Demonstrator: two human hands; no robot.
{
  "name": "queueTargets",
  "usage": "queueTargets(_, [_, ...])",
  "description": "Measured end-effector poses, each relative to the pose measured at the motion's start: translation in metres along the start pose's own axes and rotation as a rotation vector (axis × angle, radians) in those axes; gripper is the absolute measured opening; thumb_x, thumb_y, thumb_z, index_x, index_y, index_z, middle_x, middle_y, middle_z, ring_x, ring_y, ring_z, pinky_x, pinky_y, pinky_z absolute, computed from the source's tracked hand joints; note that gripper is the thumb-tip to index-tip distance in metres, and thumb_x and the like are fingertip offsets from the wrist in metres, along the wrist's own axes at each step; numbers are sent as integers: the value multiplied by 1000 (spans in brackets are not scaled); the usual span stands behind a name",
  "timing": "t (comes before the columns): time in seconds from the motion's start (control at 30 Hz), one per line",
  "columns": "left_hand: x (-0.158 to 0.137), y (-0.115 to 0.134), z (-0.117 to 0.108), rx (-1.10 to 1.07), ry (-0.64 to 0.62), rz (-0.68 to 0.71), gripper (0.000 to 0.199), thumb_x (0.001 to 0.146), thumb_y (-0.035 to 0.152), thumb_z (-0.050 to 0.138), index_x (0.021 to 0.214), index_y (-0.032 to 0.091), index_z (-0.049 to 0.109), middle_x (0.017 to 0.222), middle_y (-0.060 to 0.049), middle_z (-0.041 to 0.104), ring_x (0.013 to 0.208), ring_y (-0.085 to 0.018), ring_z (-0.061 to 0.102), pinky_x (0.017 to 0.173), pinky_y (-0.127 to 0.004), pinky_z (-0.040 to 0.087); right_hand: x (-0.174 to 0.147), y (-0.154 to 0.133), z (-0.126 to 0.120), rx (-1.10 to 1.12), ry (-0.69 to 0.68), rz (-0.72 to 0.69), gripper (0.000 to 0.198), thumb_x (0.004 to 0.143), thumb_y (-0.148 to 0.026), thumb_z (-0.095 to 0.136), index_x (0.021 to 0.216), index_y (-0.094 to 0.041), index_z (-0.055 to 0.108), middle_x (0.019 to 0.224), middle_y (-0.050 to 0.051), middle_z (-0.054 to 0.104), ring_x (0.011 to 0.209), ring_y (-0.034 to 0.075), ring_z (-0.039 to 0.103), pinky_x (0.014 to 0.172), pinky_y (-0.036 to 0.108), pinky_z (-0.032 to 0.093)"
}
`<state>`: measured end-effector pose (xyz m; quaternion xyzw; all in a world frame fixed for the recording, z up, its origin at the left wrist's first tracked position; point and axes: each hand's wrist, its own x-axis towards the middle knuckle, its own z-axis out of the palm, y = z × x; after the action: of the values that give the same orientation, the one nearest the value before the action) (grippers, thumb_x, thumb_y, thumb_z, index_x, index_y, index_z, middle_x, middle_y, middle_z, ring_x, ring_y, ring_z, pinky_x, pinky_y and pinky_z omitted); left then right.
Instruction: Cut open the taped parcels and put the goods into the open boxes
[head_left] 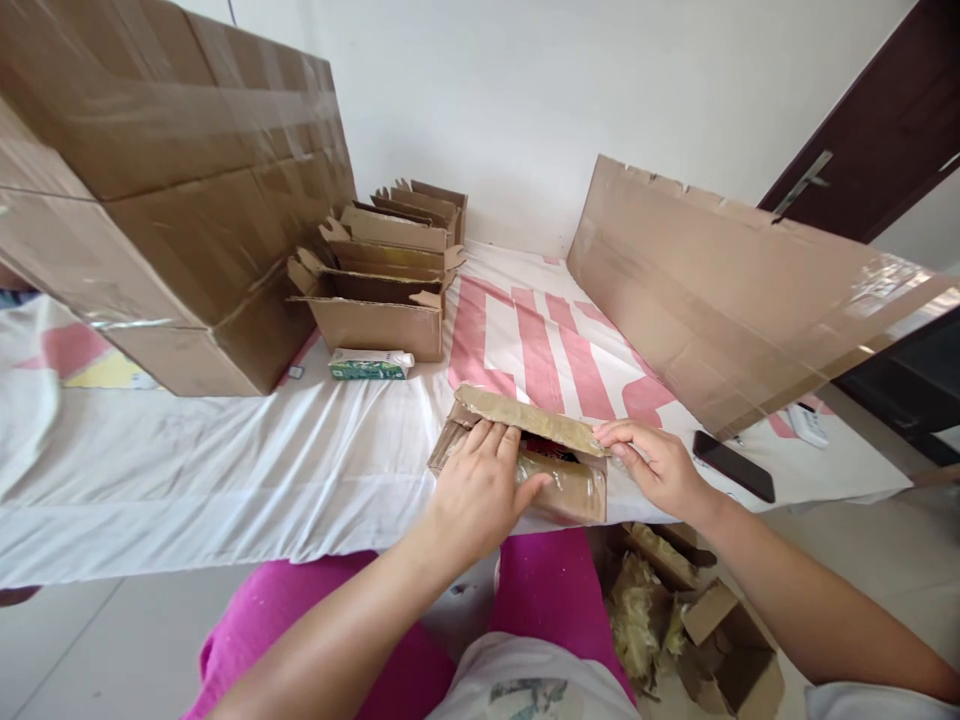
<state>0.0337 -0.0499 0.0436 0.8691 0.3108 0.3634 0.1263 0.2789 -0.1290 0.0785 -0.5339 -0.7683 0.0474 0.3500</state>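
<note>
A small cardboard box [566,492] lies near the table's front edge, its top flap [532,412] partly raised. Something dark and red shows through the gap, too little of it to name. My left hand [480,480] rests on the box's left part, fingers stretched out and reaching under the flap, thumb spread over the front side. With thumb and fingertips, my right hand [652,460] pinches the right end of the flap.
Open cardboard boxes [390,325] stand in a row behind a green-white carton [369,365]. Stacked taped boxes [202,190] rise at left. A cardboard panel [720,300] leans at right, near a phone [733,467] and a white device [807,425]. Torn cardboard [731,640] lies on the floor.
</note>
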Motion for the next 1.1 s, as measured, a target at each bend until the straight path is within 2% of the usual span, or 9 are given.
queueTargets(0.1, [-3,9,-5,-556,-83,-211,59,82,50,63,127,15,49,127,-19,58,115,-33,56,94,-51,47,-7,-14,2,20,57,-13,16,94,-22,46,100,-24,61,97,7,70,98,21,67,84,36,56])
queueTargets(0.23, [1,23,-14,-1468,-252,-571,45,86,46,58,121,17,53,123,-15,62,108,-28,63,95,-46,49,-13,-32,8,25,12,-91,20,92,-15,47,103,-25,60,101,8,68,101,21,65,86,38,56])
queueTargets(0.33, [3,29,-14,-1759,-288,-747,37,86,43,59,110,15,59,121,-15,64,108,-27,63,101,-46,46,-17,-38,10,31,-53,-172,26,90,-10,47,108,-25,60,105,8,67,106,22,62,90,42,55])
queueTargets(0.5, [-2,27,-12,-1796,-324,-855,33,87,42,59,109,17,59,113,-14,67,100,-25,66,95,-45,49,-23,-41,6,115,-89,-193,28,91,-8,46,109,-24,59,110,9,66,113,23,59,93,45,53])
queueTargets(0.73, [-5,30,-20,-1829,-324,-886,27,87,34,60,105,14,61,102,-11,70,91,-22,69,94,-43,50,-18,-57,1,140,-101,-322,32,90,-8,49,117,-23,59,113,11,67,115,24,60,93,45,55])
queueTargets(0.83, [-5,36,-21,-1836,-212,-861,27,79,28,67,101,13,63,98,-11,71,95,-25,68,94,-43,51,-12,-67,0,116,-111,-403,36,89,-7,50,120,-23,59,115,10,68,116,24,60,92,44,56])
queueTargets(0.9, [-6,37,-17,-1798,-37,-809,30,73,29,73,97,14,65,95,-8,72,98,-26,67,93,-41,52,-8,-66,0,121,-88,-400,34,90,-8,48,119,-23,60,116,9,68,114,23,61,91,43,57])
queueTargets(1.0, [-5,29,-2,-1686,194,-739,35,66,39,79,89,16,67,89,-6,72,101,-26,65,91,-38,51,-5,-51,1,196,135,-159,26,95,-14,43,111,-23,61,112,8,69,102,19,67,85,37,58])
queueTargets(1.1, [-1,11,21,-1620,310,-746,38,61,44,81,83,15,67,85,-6,72,102,-27,65,91,-38,50,-3,-27,6,276,399,175,14,96,-25,45,99,-23,59,99,4,69,78,14,68,72,29,58])
